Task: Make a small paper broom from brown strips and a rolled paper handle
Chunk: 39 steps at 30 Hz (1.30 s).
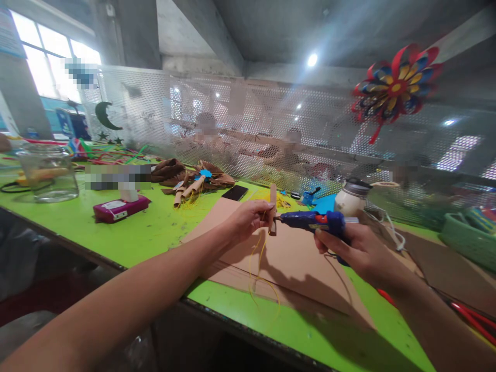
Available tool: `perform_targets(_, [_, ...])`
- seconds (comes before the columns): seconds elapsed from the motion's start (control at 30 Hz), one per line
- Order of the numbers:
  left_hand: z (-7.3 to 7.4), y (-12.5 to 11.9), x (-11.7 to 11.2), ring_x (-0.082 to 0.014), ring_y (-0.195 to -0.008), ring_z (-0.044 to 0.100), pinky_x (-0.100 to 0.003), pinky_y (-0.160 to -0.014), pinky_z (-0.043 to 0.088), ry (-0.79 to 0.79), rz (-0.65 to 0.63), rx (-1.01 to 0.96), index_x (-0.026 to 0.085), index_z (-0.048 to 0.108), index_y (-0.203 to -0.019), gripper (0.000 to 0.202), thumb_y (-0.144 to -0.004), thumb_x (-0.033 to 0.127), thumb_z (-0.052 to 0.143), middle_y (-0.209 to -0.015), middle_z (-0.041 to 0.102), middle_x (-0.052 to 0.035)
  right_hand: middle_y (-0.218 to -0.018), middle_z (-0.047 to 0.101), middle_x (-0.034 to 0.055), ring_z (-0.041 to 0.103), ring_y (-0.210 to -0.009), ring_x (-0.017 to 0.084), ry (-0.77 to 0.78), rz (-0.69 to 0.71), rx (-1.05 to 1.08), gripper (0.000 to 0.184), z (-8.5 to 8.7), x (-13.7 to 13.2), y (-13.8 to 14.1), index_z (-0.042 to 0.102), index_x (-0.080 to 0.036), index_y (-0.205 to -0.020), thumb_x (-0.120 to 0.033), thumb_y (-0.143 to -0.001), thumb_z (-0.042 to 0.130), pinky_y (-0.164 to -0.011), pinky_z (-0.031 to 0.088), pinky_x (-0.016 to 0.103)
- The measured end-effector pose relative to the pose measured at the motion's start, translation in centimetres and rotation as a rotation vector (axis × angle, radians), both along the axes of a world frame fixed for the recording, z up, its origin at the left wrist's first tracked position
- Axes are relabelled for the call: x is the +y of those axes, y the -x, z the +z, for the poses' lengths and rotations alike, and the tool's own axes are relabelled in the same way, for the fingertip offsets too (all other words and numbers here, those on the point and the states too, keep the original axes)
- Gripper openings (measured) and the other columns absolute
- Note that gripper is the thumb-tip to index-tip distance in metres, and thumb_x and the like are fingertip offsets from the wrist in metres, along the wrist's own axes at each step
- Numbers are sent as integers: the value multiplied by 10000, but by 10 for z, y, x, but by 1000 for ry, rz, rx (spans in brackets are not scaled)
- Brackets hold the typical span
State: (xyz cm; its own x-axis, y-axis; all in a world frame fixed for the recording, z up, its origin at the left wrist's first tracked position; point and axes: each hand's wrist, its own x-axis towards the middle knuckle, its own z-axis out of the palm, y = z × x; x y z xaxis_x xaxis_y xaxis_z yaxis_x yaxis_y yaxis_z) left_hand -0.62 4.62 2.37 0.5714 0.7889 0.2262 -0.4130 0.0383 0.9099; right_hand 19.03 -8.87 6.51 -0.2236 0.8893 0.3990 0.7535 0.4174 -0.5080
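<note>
With the fingers of our left hand (253,219) we pinch a brown paper tube (273,196) above a cardboard sheet (306,258), yellow strings (264,251) dangling below it. Our right hand (358,245) wraps its fingers around a blue glue gun (306,220), nozzle at the tube; we cannot tell whether they touch. Past the sheet lies a black phone (235,193). Leftward on the green table (166,232) sit a magenta box (120,209) and a glass jar (48,178); a perforated panel (256,108) stands across the far side.
</note>
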Motion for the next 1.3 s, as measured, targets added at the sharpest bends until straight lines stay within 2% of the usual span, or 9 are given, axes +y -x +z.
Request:
perform_targets(0.2, [-2,0,2,-75,-505,458,-207,-506,365,-19,-15,14,119,556,-614,148,-707,231,579,-560,502,5,-643,577,32,523,-611,149,35,25,38,351,3,0,1,567,-172,-660,-438,-856,450,-556,402,271])
perform_targets(0.47, [2,0,-4,-45,-478,382,-187,-452,287,15,-41,13,117,532,-635,137,-690,210,616,-571,458,25,-677,600,47,535,-650,166,-19,-6,54,378,-3,7,-3,573,-175,-666,-468,-860,434,-583,411,286])
perform_targets(0.63, [3,0,-6,-41,-454,347,-198,-440,267,35,-43,44,123,525,-628,154,-688,226,622,-553,449,33,-647,595,50,528,-623,163,-6,0,59,389,-1,5,-2,573,-172,-648,-467,-858,430,-567,418,287])
perform_targets(0.9, [0,1,-3,-58,-447,386,-209,-459,304,15,-73,53,135,526,-611,163,-730,239,568,-537,477,19,-642,567,29,507,-608,142,86,51,68,344,4,-2,0,570,-178,-655,-432,-855,452,-551,402,271])
perform_targets(1.07, [-1,1,-1,-71,-457,402,-214,-475,315,2,-83,64,144,515,-568,217,-757,251,529,-507,471,8,-649,557,31,494,-606,139,91,70,59,346,4,-2,-3,579,-180,-665,-434,-859,447,-515,388,262])
perform_targets(1.3, [0,1,-2,-74,-473,412,-218,-476,299,13,-74,57,144,517,-598,194,-752,258,548,-529,477,11,-632,549,24,471,-575,129,80,87,31,359,6,-2,-3,578,-181,-645,-424,-867,436,-501,364,260])
